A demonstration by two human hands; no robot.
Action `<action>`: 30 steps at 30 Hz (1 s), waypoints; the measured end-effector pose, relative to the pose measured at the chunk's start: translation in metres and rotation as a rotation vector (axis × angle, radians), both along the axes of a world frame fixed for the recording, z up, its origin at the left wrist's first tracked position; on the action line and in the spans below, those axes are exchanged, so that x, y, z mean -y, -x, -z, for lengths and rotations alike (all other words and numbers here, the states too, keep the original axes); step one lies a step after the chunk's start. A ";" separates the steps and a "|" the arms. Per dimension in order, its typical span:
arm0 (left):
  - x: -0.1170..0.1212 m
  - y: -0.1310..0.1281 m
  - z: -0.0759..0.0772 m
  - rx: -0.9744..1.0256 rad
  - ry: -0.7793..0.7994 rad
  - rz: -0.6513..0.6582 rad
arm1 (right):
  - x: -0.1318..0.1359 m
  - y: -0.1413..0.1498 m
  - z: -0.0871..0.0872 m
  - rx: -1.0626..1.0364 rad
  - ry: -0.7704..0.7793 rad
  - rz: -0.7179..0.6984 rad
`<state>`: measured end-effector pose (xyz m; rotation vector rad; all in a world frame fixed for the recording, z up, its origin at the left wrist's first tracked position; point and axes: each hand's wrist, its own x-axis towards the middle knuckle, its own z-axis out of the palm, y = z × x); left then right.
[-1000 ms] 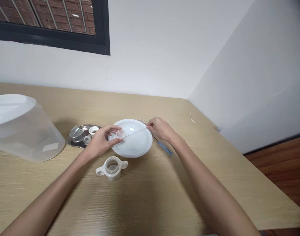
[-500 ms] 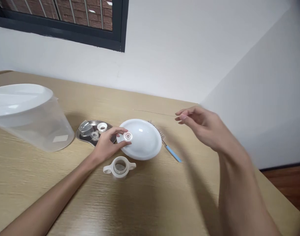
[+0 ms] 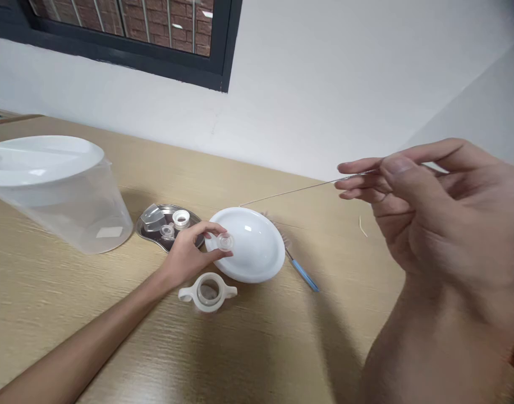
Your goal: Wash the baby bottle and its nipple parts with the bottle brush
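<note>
My left hand (image 3: 193, 252) pinches a small clear round piece (image 3: 225, 241), soft-looking and ringed, above the near left rim of a white bowl (image 3: 257, 252). My right hand (image 3: 434, 196) is raised close to the camera on the right. Its thumb and fingers are closed on a thin wire (image 3: 290, 191) that points left, its far tip above the bowl's back rim. A bottle with two side handles (image 3: 209, 292) stands upright in front of the bowl. Behind and right of the bowl lies a bottle brush (image 3: 304, 275) with a blue handle, its bristles partly hidden.
On the left, a curved metal tray (image 3: 156, 242) bears a clear cap (image 3: 153, 217), a white ring (image 3: 181, 219) and a small clear part (image 3: 167, 231). A translucent bin (image 3: 84, 207) with a white lid stands farther left. One thin pale strip (image 3: 362, 226) lies near my right hand.
My right hand has come nearer the camera and moved right, the wire now slanting up toward it. My left hand keeps the clear piece by the bowl. The view has shifted slightly.
</note>
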<state>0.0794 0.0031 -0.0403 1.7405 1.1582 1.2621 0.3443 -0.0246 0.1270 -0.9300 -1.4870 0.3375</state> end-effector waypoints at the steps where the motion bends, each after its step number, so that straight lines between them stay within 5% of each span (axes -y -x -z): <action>1: 0.001 0.000 -0.001 -0.006 -0.010 0.014 | 0.000 0.001 0.000 -0.010 -0.036 -0.008; 12: 0.004 0.002 -0.003 -0.042 -0.085 0.065 | 0.001 0.029 0.011 0.185 0.054 -0.156; 30: 0.003 0.001 -0.001 -0.021 -0.054 0.019 | 0.004 0.042 0.021 0.239 0.076 -0.119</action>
